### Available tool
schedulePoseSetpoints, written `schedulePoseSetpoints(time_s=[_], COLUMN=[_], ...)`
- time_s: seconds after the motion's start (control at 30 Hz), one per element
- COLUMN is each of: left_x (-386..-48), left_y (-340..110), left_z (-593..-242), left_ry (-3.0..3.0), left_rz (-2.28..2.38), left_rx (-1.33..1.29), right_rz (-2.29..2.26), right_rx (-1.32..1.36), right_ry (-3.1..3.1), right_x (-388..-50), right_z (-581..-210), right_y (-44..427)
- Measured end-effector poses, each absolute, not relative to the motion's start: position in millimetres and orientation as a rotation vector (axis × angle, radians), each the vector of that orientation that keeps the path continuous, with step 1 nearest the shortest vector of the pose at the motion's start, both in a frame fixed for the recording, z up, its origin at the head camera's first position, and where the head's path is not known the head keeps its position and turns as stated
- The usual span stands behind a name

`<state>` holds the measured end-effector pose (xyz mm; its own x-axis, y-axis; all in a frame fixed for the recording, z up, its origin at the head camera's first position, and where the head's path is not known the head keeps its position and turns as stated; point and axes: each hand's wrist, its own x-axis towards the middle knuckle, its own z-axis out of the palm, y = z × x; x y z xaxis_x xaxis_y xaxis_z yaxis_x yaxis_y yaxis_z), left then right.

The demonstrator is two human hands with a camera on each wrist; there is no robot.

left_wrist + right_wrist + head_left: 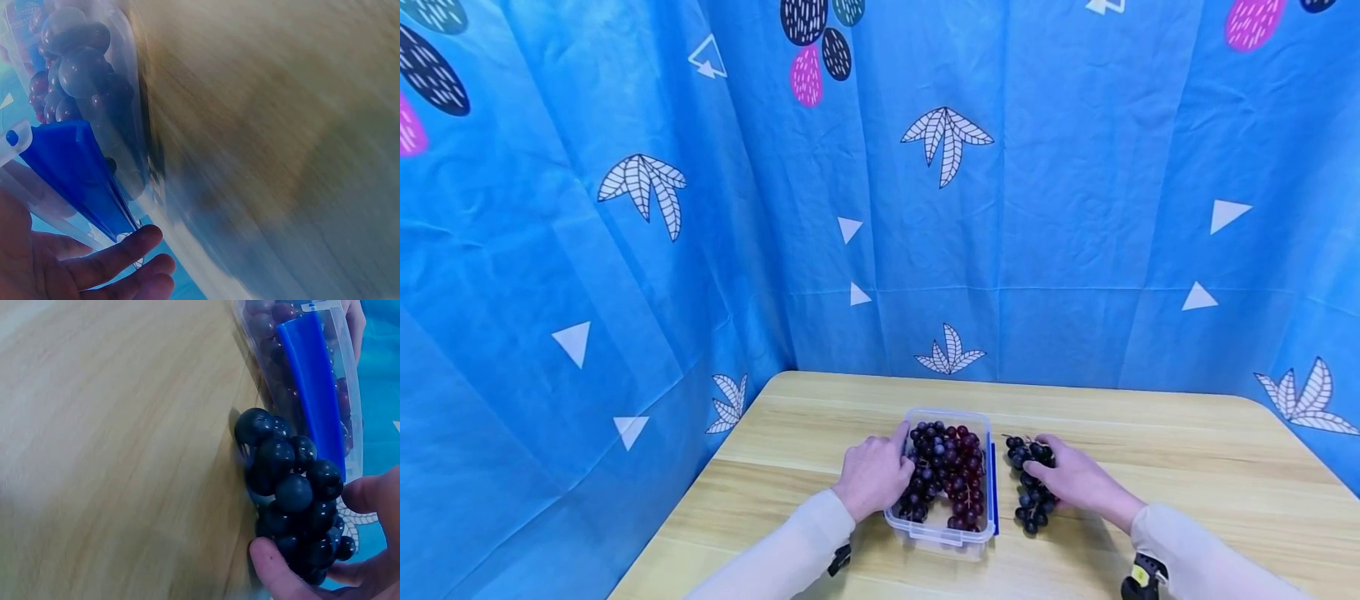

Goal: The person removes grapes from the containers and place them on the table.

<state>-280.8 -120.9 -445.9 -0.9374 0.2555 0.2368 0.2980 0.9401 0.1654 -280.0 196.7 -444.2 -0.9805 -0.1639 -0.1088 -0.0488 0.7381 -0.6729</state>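
A clear plastic container (955,537) with blue latch flaps (72,172) stands open-topped on the table. Inside it lie a bunch of dark purple grapes (925,467) and a bunch of reddish grapes (973,483). At the container's left rim, my left hand (874,471) holds the side, its index finger along the rim; the left wrist view shows other fingers (115,259) outside, by the latch flap. To the right of the container, my right hand (1071,477) grips a bunch of black grapes (294,494) between thumb and fingers. Whether this bunch touches the table I cannot tell.
Light wooden table (1210,467) extends on both sides of the container. A blue patterned curtain (1075,208) hangs along the table's back and left. The container's right latch flap (312,387) is close beside the black grapes.
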Motion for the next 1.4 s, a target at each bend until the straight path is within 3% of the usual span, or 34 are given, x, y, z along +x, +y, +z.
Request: schedulePoseSetpoints(time_s=[1.07, 1.4], left_x=[-280.3, -281.2], left_y=[-119.8, -119.8], left_z=[-445.9, -446.1], left_ry=[-2.872, -2.876], left_rz=[-0.312, -0.321], left_rx=[-0.420, -0.417], right_rz=[-0.905, -1.107], right_rx=[-0.238, -0.175], right_ry=[2.855, 2.722], right_x=[-278.5, -271.3], right_z=[-436.1, -438.5], right_y=[205.2, 199.5])
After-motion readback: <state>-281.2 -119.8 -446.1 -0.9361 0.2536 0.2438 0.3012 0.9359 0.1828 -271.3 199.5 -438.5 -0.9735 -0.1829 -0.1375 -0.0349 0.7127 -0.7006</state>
